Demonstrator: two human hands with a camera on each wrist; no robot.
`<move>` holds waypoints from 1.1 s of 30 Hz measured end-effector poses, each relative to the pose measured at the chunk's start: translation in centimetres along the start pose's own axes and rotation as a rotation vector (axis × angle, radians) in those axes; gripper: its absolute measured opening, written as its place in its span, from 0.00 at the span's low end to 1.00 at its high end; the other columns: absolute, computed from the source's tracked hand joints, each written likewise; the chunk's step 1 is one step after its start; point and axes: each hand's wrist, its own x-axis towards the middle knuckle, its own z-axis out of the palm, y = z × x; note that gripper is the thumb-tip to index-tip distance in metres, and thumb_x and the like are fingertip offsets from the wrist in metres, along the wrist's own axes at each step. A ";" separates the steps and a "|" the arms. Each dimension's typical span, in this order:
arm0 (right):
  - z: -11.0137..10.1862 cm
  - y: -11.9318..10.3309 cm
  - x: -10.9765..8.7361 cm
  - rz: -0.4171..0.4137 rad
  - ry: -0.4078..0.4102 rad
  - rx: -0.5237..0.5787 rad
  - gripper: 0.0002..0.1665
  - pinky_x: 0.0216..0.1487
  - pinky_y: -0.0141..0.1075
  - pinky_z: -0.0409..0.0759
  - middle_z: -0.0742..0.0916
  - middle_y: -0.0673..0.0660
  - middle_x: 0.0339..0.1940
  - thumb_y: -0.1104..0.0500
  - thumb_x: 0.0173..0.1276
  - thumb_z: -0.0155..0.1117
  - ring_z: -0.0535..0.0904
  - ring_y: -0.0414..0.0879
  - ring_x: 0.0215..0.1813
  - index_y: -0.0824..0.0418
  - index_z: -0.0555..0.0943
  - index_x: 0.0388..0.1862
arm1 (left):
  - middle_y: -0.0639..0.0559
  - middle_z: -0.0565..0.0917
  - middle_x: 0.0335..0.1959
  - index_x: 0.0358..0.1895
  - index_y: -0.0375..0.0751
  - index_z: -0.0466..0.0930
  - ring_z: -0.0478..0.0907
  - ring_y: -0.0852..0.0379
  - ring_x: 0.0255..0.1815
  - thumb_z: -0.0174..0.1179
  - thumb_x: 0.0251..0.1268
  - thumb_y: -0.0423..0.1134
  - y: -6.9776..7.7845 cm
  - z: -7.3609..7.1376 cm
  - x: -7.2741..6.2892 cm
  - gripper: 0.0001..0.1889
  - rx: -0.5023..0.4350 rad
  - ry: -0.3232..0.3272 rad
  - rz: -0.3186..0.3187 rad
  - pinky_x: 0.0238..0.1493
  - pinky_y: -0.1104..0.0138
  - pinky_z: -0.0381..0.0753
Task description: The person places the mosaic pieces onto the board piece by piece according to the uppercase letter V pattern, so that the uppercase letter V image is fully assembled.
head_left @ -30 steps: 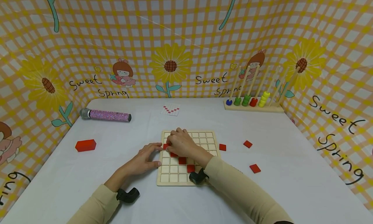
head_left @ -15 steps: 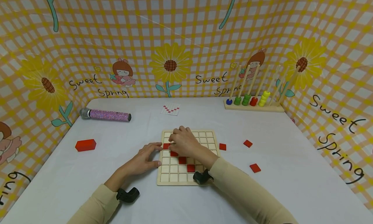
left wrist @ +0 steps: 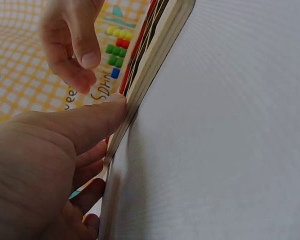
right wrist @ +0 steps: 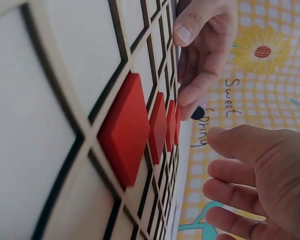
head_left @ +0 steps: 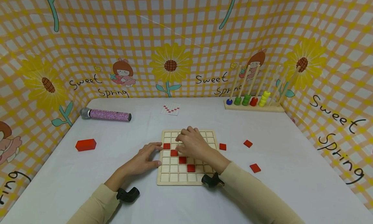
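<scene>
A wooden grid board [head_left: 164, 177] lies flat on the white-covered table. Several red square tiles [head_left: 182, 160] sit in its cells, stepping diagonally down from the left side; the right wrist view shows them in a row, the nearest tile [right wrist: 126, 131] raised above the grid lines. My left hand [head_left: 143, 159] rests at the board's left edge, thumb and fingertips against the rim, fingers extended. Over the middle of the board hovers my right hand [head_left: 193, 143], fingers loosely bent and holding nothing. It covers some cells behind it.
Three loose red tiles, a near one [head_left: 222, 147] among them, lie right of the board. A small card [head_left: 170, 109] with a red V pattern lies behind it. At left are a red block [head_left: 85, 145] and a glittery microphone [head_left: 109, 115]; a peg bead counter [head_left: 253, 108] stands back right.
My right hand has moved right across the board, away from the two leftmost red tiles, which now show fully. My left hand has stayed at the edge.
</scene>
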 end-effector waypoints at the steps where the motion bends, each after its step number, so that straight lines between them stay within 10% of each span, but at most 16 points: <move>1: -0.1 0.1 -0.2 0.004 0.001 0.006 0.16 0.49 0.43 0.71 0.84 0.52 0.39 0.49 0.57 0.69 0.73 0.49 0.44 0.56 0.85 0.42 | 0.46 0.63 0.71 0.59 0.42 0.69 0.55 0.41 0.73 0.63 0.60 0.42 0.0 0.0 0.0 0.24 0.001 0.001 0.002 0.69 0.41 0.51; 33: -1.1 5.4 -6.5 0.151 0.081 -0.001 0.16 0.46 0.42 0.68 0.83 0.52 0.39 0.51 0.56 0.71 0.71 0.48 0.43 0.57 0.85 0.41 | 0.45 0.63 0.71 0.59 0.42 0.70 0.55 0.41 0.73 0.64 0.59 0.40 -0.1 0.1 0.1 0.24 0.004 0.003 -0.003 0.69 0.41 0.50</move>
